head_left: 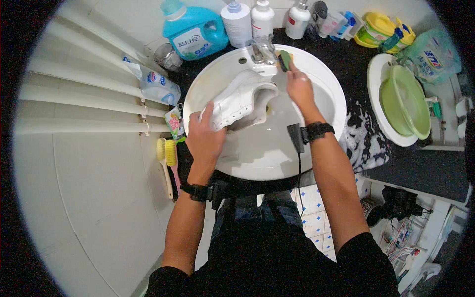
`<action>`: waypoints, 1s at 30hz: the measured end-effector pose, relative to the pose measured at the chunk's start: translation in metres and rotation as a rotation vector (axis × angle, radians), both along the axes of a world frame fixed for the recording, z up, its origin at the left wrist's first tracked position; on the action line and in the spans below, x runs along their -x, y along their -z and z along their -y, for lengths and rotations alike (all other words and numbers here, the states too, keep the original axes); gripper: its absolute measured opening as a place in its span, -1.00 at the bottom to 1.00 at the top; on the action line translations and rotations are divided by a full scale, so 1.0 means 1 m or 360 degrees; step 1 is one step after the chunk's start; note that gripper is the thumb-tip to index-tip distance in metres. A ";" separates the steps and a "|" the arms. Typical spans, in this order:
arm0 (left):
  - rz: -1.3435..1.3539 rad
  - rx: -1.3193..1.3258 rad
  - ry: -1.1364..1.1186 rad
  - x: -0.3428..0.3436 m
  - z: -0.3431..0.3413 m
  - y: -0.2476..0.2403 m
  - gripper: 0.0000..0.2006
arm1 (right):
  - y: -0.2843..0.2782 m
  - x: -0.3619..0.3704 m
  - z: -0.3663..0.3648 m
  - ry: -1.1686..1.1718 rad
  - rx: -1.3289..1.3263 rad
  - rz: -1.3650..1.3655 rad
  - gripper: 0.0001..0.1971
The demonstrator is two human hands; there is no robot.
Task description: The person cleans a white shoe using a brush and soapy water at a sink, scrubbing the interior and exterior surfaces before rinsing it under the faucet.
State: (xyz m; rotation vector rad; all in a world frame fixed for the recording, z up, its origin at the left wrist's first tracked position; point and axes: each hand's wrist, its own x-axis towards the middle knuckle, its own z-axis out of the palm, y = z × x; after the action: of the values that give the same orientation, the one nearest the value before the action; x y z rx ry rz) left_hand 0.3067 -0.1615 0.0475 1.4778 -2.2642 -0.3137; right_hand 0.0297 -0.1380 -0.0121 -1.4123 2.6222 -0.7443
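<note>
My left hand (205,138) grips a white sneaker (242,99) by its heel end and holds it tilted over the round white sink (326,84). My right hand (299,86) is up by the metal tap (262,49), pinching a small green and yellow scrub sponge (284,59) at the sink's back rim. The sponge is apart from the shoe. Both wrists carry black bands.
A blue detergent jug (193,29) and white bottles (237,22) line the back of the black counter. A green basin (403,101) sits in a white bowl at right, near a detergent pouch (433,54). Yellow and pink brushes (168,158) hang left of the sink.
</note>
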 end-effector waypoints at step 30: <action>0.0393 0.0315 0.1480 0.236 -0.132 0.009 -0.42 | -0.048 0.051 -0.332 -0.0078 -0.0378 0.0159 -0.66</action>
State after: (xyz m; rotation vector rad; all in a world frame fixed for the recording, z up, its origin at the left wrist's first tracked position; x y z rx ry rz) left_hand 0.0709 -0.0297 0.0389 0.2933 -2.9484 -0.1554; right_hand -0.0210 0.1936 0.0363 -1.3311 2.4930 -0.4663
